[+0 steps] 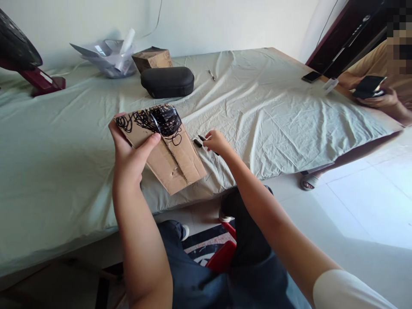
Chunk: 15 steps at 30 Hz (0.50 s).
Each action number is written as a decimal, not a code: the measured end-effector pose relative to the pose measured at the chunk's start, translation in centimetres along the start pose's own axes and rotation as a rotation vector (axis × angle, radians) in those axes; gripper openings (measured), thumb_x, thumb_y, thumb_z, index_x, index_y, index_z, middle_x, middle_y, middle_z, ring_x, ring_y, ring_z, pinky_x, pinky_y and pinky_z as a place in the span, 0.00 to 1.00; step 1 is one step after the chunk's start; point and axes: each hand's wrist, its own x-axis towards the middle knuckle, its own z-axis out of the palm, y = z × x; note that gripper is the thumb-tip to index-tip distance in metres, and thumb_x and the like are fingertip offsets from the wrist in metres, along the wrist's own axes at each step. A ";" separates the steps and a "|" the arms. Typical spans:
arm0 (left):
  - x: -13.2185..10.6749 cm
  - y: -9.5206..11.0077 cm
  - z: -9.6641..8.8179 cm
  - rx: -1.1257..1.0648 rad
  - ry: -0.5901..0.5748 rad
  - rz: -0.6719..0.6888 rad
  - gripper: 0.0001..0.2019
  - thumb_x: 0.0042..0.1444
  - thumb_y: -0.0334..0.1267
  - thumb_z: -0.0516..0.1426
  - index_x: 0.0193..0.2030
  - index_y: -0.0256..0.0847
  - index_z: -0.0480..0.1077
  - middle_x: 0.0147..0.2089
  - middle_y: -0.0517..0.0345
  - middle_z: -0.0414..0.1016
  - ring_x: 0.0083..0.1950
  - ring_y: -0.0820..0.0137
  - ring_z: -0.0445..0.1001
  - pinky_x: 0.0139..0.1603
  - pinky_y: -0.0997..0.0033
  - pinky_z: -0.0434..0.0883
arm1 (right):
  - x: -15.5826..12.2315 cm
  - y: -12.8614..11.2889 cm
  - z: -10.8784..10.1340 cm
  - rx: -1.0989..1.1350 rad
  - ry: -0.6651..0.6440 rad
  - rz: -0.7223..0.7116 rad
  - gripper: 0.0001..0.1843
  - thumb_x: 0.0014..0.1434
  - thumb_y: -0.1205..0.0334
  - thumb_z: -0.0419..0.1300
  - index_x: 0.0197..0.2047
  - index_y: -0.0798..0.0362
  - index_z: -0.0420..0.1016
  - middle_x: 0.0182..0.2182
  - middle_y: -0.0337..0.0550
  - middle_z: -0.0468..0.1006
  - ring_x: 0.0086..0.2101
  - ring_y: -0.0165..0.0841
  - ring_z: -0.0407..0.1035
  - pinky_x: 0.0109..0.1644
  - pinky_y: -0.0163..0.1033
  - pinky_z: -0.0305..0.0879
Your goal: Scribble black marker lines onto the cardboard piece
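My left hand (130, 152) grips a flat cardboard box (178, 165) by its left edge, with the thumb lying on its top face. Black scribbles and loops cover the box's far end, and a shiny dark patch of tape shows there. To the right of the box, my right hand (216, 141) is closed around a black marker (201, 138), its end pointing left toward the box. A small black piece that looks like the marker's cap (197, 143) lies on the cloth between the box and my fingers.
Beyond the box are a black hard case (167, 82), a small carton (154, 59), a clear plastic bag (112, 62) and a pen (211, 75). A dark red stand (48, 84) is at left. At right, a person holds a dark object (369, 87) near a phone (311, 77).
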 end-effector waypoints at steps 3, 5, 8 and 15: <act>0.1 -0.4 -0.1 0.007 -0.013 0.006 0.49 0.45 0.52 0.79 0.69 0.53 0.60 0.73 0.48 0.72 0.73 0.56 0.77 0.79 0.42 0.73 | -0.5 0.0 0.0 -0.140 0.035 -0.007 0.04 0.62 0.72 0.67 0.37 0.54 0.79 0.41 0.56 0.89 0.44 0.45 0.84 0.41 0.40 0.71; 0.2 -0.5 -0.1 0.012 -0.012 0.002 0.49 0.45 0.52 0.78 0.69 0.52 0.60 0.73 0.48 0.72 0.73 0.56 0.76 0.80 0.42 0.73 | -0.9 0.1 0.0 -0.214 0.024 -0.007 0.03 0.61 0.71 0.67 0.37 0.56 0.83 0.42 0.58 0.89 0.44 0.47 0.84 0.42 0.41 0.70; 0.1 -0.2 -0.1 0.014 -0.014 0.001 0.49 0.44 0.52 0.79 0.69 0.52 0.60 0.73 0.47 0.71 0.73 0.56 0.76 0.80 0.42 0.72 | -1.5 0.4 0.1 -0.297 -0.004 -0.003 0.08 0.60 0.71 0.67 0.42 0.58 0.87 0.45 0.60 0.90 0.45 0.48 0.84 0.42 0.41 0.71; -0.1 0.2 0.3 -0.002 -0.004 -0.004 0.49 0.44 0.53 0.79 0.68 0.53 0.60 0.73 0.47 0.71 0.72 0.53 0.75 0.81 0.40 0.71 | -1.1 1.3 1.2 -0.375 -0.007 -0.022 0.18 0.63 0.69 0.66 0.54 0.58 0.88 0.53 0.63 0.91 0.51 0.53 0.86 0.46 0.44 0.76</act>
